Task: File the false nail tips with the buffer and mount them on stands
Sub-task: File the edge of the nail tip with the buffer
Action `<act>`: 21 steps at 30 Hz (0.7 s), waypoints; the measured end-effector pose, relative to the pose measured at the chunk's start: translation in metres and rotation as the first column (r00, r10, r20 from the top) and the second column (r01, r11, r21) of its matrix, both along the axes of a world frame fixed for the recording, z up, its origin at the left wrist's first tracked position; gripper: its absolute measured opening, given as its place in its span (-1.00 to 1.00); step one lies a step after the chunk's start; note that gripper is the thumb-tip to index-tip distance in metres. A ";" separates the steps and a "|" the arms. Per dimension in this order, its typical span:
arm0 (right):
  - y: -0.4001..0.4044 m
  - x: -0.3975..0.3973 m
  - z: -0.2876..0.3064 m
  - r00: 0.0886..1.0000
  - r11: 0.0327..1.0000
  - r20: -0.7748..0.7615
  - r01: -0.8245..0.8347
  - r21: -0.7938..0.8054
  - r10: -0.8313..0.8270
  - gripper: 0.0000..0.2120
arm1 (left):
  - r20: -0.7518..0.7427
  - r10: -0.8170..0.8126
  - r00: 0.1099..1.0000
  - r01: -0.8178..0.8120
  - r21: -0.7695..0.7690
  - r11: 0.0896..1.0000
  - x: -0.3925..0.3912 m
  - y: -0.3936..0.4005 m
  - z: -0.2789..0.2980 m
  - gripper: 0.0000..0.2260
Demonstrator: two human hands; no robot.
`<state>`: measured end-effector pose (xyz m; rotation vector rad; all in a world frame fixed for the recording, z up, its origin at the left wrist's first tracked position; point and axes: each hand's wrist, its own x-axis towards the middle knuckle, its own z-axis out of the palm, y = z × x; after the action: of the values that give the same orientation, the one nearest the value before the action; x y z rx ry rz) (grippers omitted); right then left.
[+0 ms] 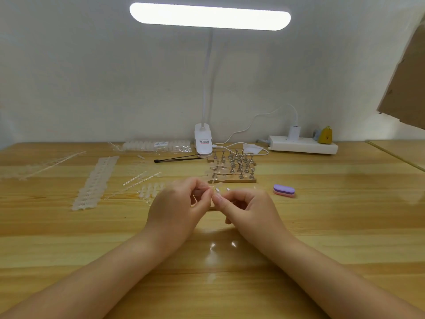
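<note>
Clear nail tip (218, 189) sits pinched between your left hand (178, 207) and right hand (247, 207), above the wooden table (322, 226), just in front of the stands (234, 165). Its long axis (hard to read, blurred) seems to run left-right. Purple-pink buffer (284, 191) lies to your right, long axis left-right, untouched.
</note>
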<state>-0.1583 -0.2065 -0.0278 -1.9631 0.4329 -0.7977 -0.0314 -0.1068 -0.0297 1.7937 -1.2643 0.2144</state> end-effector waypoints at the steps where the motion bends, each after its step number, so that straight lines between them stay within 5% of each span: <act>1: 0.001 0.000 -0.001 1.000 0.999 -0.002 0.003 -0.035 -0.003 -0.85 | 0.054 0.013 0.998 -0.012 -0.004 1.000 0.000 0.000 -0.001 -0.97; 3: -0.002 0.000 -0.001 1.000 1.000 0.015 0.010 -0.013 -0.010 -0.88 | -0.062 -0.043 0.997 0.042 -0.004 0.999 0.001 -0.001 0.000 -0.96; 5: -0.008 -0.001 0.003 0.998 0.983 0.051 -0.046 0.177 0.037 -0.90 | -0.339 -0.162 0.927 0.177 0.013 0.984 0.004 -0.004 0.005 -0.92; 9: -0.023 -0.007 0.013 0.959 0.869 0.101 -0.283 0.405 0.265 -0.85 | -0.737 -0.356 0.574 0.456 -0.074 0.887 0.011 -0.001 0.018 -0.85; 15: -0.037 -0.013 0.026 0.939 0.805 0.218 -0.340 0.486 0.265 -0.94 | -0.875 -0.472 0.106 0.552 -0.344 0.760 0.025 0.003 0.031 -0.89; 16: -0.042 -0.016 0.028 0.951 0.822 0.229 -0.295 0.487 0.206 -0.90 | -0.883 -0.428 0.193 0.521 -0.277 0.807 0.032 0.003 0.035 -0.88; 18: -0.055 -0.021 0.028 0.989 0.933 0.150 -0.046 0.356 -0.008 -0.84 | -0.779 -0.164 0.606 0.349 0.075 0.934 0.044 0.004 0.037 -0.89; 19: -0.062 -0.022 0.026 0.984 0.968 0.078 0.141 0.208 -0.160 -0.86 | -0.672 -0.003 0.740 0.200 0.216 0.956 0.050 0.004 0.036 -0.90; 21: -0.074 -0.023 0.017 0.914 0.909 -0.024 0.401 -0.111 -0.406 -0.85 | -0.595 0.162 0.788 0.060 0.336 0.940 0.062 0.005 0.032 -0.91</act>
<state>-0.1811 -0.2810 -0.0107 -2.0191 0.8614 -1.0527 0.0303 -0.1017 0.0027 1.9558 -0.7984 -0.5670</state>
